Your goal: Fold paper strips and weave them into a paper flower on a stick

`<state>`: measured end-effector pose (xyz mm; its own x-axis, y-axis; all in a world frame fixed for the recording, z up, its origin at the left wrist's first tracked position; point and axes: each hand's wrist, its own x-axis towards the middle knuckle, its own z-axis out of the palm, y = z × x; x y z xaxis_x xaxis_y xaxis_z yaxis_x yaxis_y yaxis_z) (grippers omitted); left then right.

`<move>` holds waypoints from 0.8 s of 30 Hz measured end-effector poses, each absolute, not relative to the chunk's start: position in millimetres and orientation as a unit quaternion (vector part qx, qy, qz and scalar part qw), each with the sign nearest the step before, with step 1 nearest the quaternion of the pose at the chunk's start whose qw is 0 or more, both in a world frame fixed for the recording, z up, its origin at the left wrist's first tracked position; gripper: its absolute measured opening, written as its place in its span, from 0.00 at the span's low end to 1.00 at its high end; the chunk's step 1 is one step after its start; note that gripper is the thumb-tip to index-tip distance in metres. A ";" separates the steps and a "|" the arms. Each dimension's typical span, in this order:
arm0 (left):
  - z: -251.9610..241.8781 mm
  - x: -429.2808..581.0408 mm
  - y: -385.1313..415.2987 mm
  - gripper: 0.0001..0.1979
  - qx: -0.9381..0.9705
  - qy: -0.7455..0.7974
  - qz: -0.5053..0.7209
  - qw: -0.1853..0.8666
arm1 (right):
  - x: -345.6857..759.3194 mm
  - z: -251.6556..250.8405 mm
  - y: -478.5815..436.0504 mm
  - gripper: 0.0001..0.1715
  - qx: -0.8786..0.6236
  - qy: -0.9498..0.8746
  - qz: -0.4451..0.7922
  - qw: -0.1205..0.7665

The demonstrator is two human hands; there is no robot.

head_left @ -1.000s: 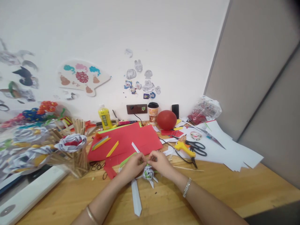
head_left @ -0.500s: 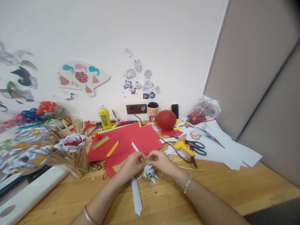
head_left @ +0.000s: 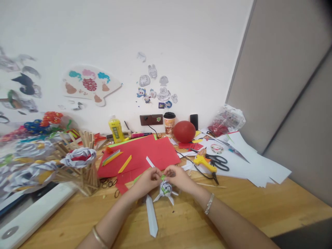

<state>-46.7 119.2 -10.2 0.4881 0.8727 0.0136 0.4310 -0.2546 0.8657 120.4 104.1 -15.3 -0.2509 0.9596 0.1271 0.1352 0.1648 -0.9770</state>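
My left hand (head_left: 150,180) and my right hand (head_left: 177,177) meet over the table, fingertips pinched close together. Between them shows a small bit of green paper (head_left: 163,177), gripped from both sides. Just below the fingers hangs or rests a white folded paper flower (head_left: 166,188) with green inside and pointed petals spreading toward me; I cannot tell whether it touches the table. A long white folded paper strip (head_left: 151,218) lies by my left wrist. Red paper sheets (head_left: 160,152) lie behind my hands.
To the right are a yellow glue gun (head_left: 204,163), black-handled scissors (head_left: 219,162) and white paper sheets (head_left: 249,173). At the back stand a yellow bottle (head_left: 116,129), a paper cup (head_left: 169,124) and a red balloon (head_left: 184,131). Wooden sticks (head_left: 86,180) with paper flowers stand left.
The paper flower has turned between my hands, so its green centre and pointed petals now face differently. Both hands stay nearly in place.
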 end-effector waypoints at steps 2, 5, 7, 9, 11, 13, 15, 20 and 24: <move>-12.6 -46.8 119.9 0.07 0.750 0.432 0.268 0.423 | 122.5 -17.9 106.0 0.08 -0.433 -0.624 0.509 0.406; -14.8 -46.6 120.4 0.06 0.752 0.425 0.277 0.420 | 125.1 -21.0 108.0 0.09 -0.422 -0.626 0.524 0.393; -15.7 -46.5 120.5 0.06 0.752 0.424 0.275 0.423 | 125.4 -21.0 107.6 0.08 -0.421 -0.637 0.509 0.397; -16.2 -46.4 120.3 0.06 0.755 0.425 0.274 0.419 | 124.5 -19.7 105.9 0.07 -0.432 -0.653 0.480 0.395; -16.1 -45.9 119.6 0.06 0.758 0.426 0.273 0.412 | 123.1 -17.8 103.5 0.07 -0.444 -0.669 0.451 0.389; -15.8 -45.4 119.0 0.06 0.759 0.429 0.272 0.408 | 121.8 -16.6 101.7 0.06 -0.450 -0.681 0.430 0.385; -15.3 -45.5 118.9 0.06 0.757 0.434 0.270 0.407 | 121.1 -16.4 101.1 0.05 -0.449 -0.685 0.424 0.387; -11.1 -48.2 120.3 0.08 0.728 0.447 0.279 0.438 | 120.8 -16.1 102.1 0.05 -0.418 -0.657 0.486 0.396; -3.8 -47.9 117.1 0.13 0.656 0.447 0.300 0.530 | 119.7 -12.5 100.6 0.06 -0.390 -0.647 0.502 0.422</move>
<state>-47.9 117.1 -3.8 0.4207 0.9036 -0.0809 0.2691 -0.0391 0.9623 119.7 100.6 -12.5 -0.3408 0.9273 0.1550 0.0810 0.1932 -0.9778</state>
